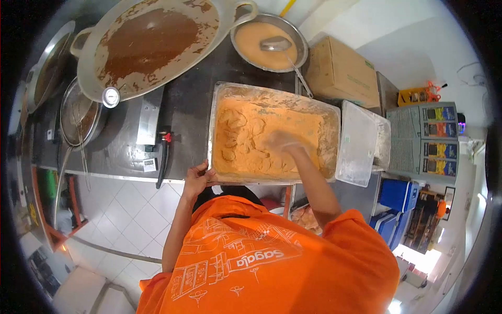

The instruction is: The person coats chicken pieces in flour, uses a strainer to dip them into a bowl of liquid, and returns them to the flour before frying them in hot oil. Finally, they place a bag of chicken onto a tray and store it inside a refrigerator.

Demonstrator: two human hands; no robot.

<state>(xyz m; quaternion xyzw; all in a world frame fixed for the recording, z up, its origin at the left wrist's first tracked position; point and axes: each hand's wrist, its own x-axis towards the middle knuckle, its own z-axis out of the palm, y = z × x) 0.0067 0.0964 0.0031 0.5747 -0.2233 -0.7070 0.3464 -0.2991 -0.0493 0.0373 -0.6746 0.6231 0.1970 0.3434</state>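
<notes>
A large rectangular metal tray (328, 167) of orange seasoned flour (261, 118) lies on the dark counter before me. Several coated pieces (229, 137) sit in the flour, mostly toward its left side; their kind is hidden by the coating. My left hand (200, 179) grips the tray at its near left corner. Over the middle of the flour is my right hand (282, 142), smeared by motion and dusted with flour. Its fingers are too blurred to show whether they hold anything.
A big wok of dark oil (151, 44) with a thermometer (111, 98) stands at the back left. Behind the tray is a bowl of orange batter (264, 42) with a ladle (275, 44). A strainer (78, 118), cardboard box (342, 70) and plastic container (357, 141) flank it.
</notes>
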